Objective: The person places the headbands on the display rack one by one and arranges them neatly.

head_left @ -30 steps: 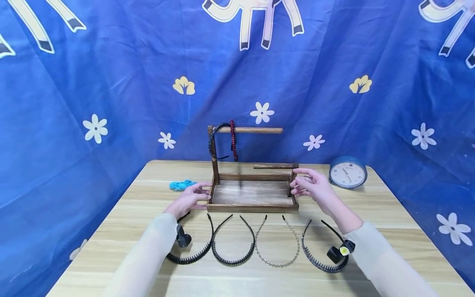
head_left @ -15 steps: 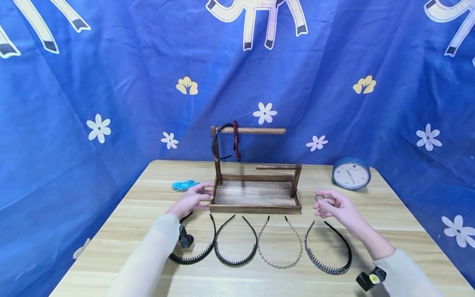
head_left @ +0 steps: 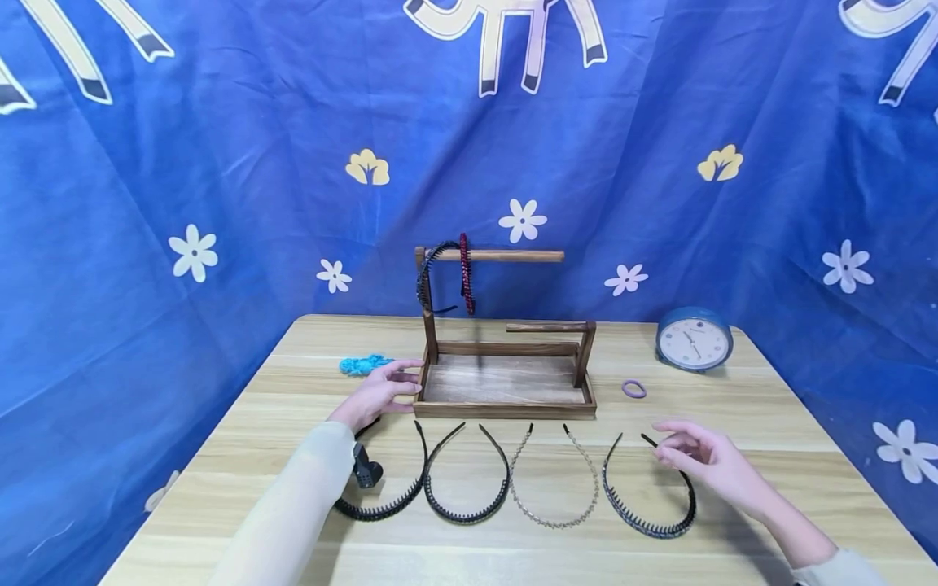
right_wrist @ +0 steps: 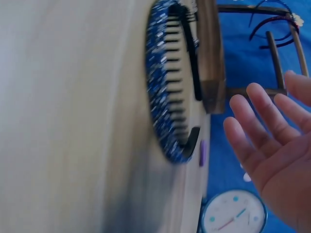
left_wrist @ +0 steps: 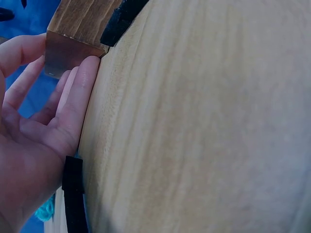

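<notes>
The left hand (head_left: 374,399) has its fingers loosely extended and touches the left end of the rack (head_left: 505,411). The right hand (head_left: 707,464) has nothing in it; its fingers are relaxed and spread, over one end of a headband with blue glitter (right_wrist: 155,77), curved and lined inside with black teeth.

The rack, of grained brown wood, stands near the middle of the bench's far edge: a shallow rectangular tray with a tall post and bar at its left, a short pair at its right. A dark toothed headband (head_left: 423,281) and a red, bumpy one hang on the tall bar. The purple ring (head_left: 633,389), smooth and oval, lies on the bench (head_left: 506,561) between the rack and the right edge.

On the rack's near side, left of the glittery one, lie a beaded headband (head_left: 551,523) and two black toothed ones. A fuzzy turquoise bundle (head_left: 359,366) lies toward the far left corner; a round blue clock (head_left: 693,340) stands by the far right corner. Creased blue cloth (head_left: 264,203) hangs behind.

Half a second ago the right hand held the ring beside the rack; now the ring lies there, and the hand is nearer the bench's right edge. The left hand has not moved.
</notes>
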Tool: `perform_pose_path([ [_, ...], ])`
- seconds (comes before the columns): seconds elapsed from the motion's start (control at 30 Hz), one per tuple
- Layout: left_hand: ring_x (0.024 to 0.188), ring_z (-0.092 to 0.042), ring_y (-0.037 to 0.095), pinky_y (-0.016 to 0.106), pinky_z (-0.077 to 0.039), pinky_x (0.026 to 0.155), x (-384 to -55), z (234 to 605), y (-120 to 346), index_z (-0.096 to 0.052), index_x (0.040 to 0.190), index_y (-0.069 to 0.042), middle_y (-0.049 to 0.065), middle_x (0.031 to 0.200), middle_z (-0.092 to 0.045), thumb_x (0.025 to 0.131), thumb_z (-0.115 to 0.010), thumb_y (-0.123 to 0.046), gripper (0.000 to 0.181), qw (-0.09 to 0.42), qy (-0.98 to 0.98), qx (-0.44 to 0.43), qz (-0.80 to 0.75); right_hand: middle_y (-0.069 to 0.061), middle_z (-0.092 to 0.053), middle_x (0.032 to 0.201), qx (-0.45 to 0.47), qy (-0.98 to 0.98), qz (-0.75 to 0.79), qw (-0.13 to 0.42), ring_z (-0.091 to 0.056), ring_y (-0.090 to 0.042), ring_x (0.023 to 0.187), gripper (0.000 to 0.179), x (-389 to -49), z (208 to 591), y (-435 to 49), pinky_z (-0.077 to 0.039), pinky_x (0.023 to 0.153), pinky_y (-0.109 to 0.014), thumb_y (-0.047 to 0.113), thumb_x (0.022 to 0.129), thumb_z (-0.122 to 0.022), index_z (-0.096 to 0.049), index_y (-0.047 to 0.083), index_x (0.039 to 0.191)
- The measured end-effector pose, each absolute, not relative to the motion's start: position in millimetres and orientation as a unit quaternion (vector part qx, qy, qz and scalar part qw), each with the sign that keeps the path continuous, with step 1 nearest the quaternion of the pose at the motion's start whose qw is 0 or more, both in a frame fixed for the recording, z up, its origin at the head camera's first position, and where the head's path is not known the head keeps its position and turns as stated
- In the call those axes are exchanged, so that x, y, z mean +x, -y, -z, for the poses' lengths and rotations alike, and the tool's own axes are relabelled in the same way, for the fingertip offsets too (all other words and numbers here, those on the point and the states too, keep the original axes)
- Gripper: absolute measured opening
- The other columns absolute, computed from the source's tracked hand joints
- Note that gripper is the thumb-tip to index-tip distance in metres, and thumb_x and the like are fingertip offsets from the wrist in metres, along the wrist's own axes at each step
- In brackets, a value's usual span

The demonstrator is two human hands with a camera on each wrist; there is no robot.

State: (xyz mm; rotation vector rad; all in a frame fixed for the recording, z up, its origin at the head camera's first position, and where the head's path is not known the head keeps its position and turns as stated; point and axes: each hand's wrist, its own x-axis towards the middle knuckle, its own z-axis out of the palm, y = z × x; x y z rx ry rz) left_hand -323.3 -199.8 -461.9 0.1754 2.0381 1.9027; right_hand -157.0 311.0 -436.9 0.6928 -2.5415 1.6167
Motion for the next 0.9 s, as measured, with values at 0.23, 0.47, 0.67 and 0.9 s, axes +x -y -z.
perform_pose_path([
  [0.23, 0.107, -0.052, 0.03, 0.047, -0.053, 0.08, -322, 462, 200, -0.041, 0.139, -0.01, 0.025, 0.129, -0.041, 0.086, -0.061, 0.001, 0.058, 0.171, -0.717, 0.06, -0.673, -0.009, -0.067, 0.098, 0.24, 0.871, -0.421, 0.078, -0.061, -0.01, 0.09, 0.038, -140, 451, -325, -0.048, 0.08, -0.017, 0.005, 0.083, -0.068, -0.057, 0.0, 0.119],
  [0.47, 0.106, -0.052, 0.031, 0.046, -0.053, 0.079, -321, 460, 198, -0.04, 0.139, -0.01, 0.025, 0.13, -0.041, 0.086, -0.06, 0.002, 0.058, 0.168, -0.721, 0.061, -0.669, -0.003, -0.066, 0.101, 0.299, 0.872, -0.364, 0.133, -0.057, -0.004, 0.098, 0.04, -128, 461, -336, -0.037, 0.088, -0.006, 0.006, 0.068, -0.08, -0.067, 0.008, 0.106],
  [0.67, 0.104, -0.054, 0.029, 0.046, -0.053, 0.079, -321, 458, 199, -0.04, 0.14, -0.01, 0.025, 0.13, -0.04, 0.087, -0.06, 0.001, 0.058, 0.167, -0.726, 0.058, -0.665, -0.003, -0.062, 0.108, 0.385, 0.856, -0.307, 0.158, -0.051, -0.007, 0.107, 0.042, -130, 467, -336, -0.032, 0.095, -0.007, 0.016, 0.064, -0.083, -0.068, 0.015, 0.103],
  [0.9, 0.104, -0.054, 0.029, 0.046, -0.053, 0.08, -319, 459, 198, -0.04, 0.139, -0.01, 0.025, 0.13, -0.04, 0.086, -0.06, 0.001, 0.058, 0.167, -0.726, 0.053, -0.665, 0.0, -0.061, 0.106, 0.411, 0.859, -0.244, 0.185, -0.051, -0.013, 0.103, 0.04, -128, 477, -331, -0.023, 0.098, -0.006, 0.028, 0.063, -0.083, -0.069, 0.019, 0.098],
])
